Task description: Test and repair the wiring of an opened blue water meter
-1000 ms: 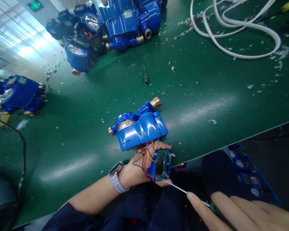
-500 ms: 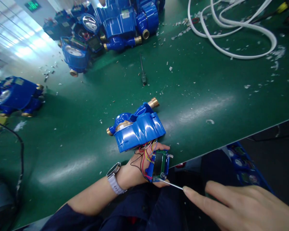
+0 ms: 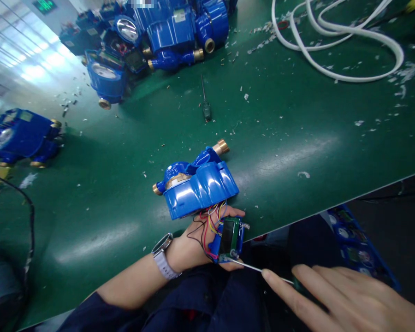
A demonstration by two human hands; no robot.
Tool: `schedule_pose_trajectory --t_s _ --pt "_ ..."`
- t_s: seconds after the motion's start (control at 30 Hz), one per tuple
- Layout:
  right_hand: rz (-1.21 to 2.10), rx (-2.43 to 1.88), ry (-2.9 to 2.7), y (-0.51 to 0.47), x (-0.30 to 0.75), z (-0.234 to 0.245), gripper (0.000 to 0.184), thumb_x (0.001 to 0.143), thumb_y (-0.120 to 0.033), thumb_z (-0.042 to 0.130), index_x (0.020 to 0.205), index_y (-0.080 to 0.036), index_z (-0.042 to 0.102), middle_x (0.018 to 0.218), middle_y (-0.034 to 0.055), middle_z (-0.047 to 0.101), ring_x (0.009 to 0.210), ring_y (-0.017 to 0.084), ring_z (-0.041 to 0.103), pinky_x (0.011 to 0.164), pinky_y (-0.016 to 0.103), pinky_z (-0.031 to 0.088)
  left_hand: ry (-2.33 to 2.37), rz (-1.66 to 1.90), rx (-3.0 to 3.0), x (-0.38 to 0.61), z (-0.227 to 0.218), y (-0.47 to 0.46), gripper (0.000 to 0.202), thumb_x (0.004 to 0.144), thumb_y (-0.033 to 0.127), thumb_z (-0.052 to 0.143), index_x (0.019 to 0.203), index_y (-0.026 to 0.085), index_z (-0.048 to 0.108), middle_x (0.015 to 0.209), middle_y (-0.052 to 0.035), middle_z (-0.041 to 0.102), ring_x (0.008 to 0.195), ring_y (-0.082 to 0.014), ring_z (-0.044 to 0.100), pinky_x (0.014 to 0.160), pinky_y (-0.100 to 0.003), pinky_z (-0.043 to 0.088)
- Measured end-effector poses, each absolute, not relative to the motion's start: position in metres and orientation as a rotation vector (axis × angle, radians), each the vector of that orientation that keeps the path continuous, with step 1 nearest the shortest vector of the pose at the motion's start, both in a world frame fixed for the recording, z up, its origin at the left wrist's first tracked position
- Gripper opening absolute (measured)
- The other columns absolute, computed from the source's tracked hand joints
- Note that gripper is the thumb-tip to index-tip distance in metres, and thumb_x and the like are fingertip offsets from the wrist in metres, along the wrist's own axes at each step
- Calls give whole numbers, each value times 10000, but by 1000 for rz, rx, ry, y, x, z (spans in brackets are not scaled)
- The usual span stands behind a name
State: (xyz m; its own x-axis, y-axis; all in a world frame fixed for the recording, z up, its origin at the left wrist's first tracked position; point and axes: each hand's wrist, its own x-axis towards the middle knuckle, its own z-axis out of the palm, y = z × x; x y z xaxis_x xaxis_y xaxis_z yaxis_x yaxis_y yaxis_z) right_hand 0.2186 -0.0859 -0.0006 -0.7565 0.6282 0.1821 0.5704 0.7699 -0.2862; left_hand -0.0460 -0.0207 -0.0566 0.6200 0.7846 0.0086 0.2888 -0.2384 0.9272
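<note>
**Blue plastic, bare wires: a meter's display module under the screwdriver**

Blue plastic and green circuit board fill the left hand (image 3: 197, 242), which is curled around a small display module (image 3: 231, 240) at the near edge of the green counter (image 3: 297, 138) — thumb above, fingers beneath. A bundle of thin coloured wires (image 3: 210, 223) ties the module to the water meter (image 3: 197, 184) lying just behind it on the counter. The right hand (image 3: 335, 299) is closed loosely on the handle of a slim screwdriver (image 3: 256, 267), forefinger laid along the shaft, tip touching the module's lower corner.

The module looks light but fragile: the board and screen are best held by the plastic frame's edges, as here, and the wires appear easy to tear if pulled. The meter, with its brass fittings, is likely heavy and rigid — its glossy shell may be slippery.

Farther off lie more blue meters (image 3: 166, 32), a second screwdriver (image 3: 205, 103), a white hose (image 3: 335, 37) and scattered scraps.
</note>
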Motion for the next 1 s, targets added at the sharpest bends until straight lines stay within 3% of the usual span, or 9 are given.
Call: schedule_pose_trajectory --t_s 0.17,0.37,0.53,0.77,0.93,1.0 --pt "722 -1025 -2511 -79 213 9 436 945 -43 262 1197 -219 572 860 32 688 648 143 673 522 188 522 887 553 1785 -47 -56 -21 888 504 424 893 1276 231 500 1226 -111 653 1099 -285 645 952 -377 502" --pt "339 -894 -2695 -79 214 5 541 910 -15 177 1302 -142 527 775 68 666 544 224 646 441 316 526 892 566 1798 -47 -58 -21 931 465 441 904 1283 232 511 1175 -109 676 1043 -282 662 917 -375 517" --pt "854 -1037 -2470 -73 208 9 391 987 -89 288 1166 -204 616 820 25 685 671 124 679 582 156 541 855 648 1833 -48 -69 -22 947 456 489 892 1283 238 503 1183 -102 659 1054 -285 652 915 -374 500" --pt "486 -813 -2666 -75 217 -3 500 982 -58 169 1316 -143 531 828 71 668 620 184 660 529 275 536 857 653 1886 -48 -64 -20 932 477 528 867 1279 218 506 1154 -108 652 1027 -295 651 910 -401 506" --pt "1041 -1004 -2312 -83 207 -12 359 1035 -134 304 1261 -172 581 795 36 638 636 119 632 515 174 476 949 600 1849 -46 -54 -17 882 450 543 864 1206 198 567 1070 -92 665 925 -274 657 858 -403 534" --pt "1012 -1030 -2315 -85 206 -13 368 1033 -132 292 1284 -182 557 802 34 630 638 127 628 521 187 481 935 601 1837 -47 -55 -18 892 443 523 875 1217 215 556 1098 -90 655 961 -268 649 890 -394 522"
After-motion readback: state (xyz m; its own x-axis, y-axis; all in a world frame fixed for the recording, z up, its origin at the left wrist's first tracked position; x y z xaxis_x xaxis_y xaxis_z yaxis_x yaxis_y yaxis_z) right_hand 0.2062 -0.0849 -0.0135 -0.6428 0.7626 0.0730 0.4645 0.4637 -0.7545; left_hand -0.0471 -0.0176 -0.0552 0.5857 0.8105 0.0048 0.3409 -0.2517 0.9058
